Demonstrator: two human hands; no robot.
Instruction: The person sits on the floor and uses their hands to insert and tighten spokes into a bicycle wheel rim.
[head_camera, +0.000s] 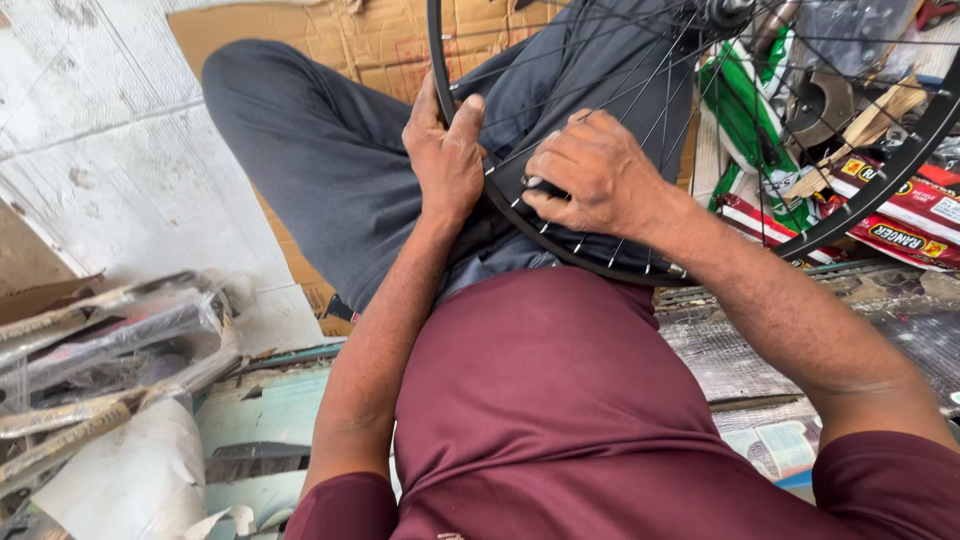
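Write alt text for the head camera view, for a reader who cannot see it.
A seated person's left hand grips the black rim of a spoked bicycle wheel resting on their lap, while the right hand pinches a small tool at the spokes. Wrapped parts lie at left.

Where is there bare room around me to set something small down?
The pale floor left of your knee is bare, bordered below by wrapped parts. A cardboard strip shows above the knee. It is crowded on the right: packages lie behind the wheel, which your left hand and right hand grip over your lap.
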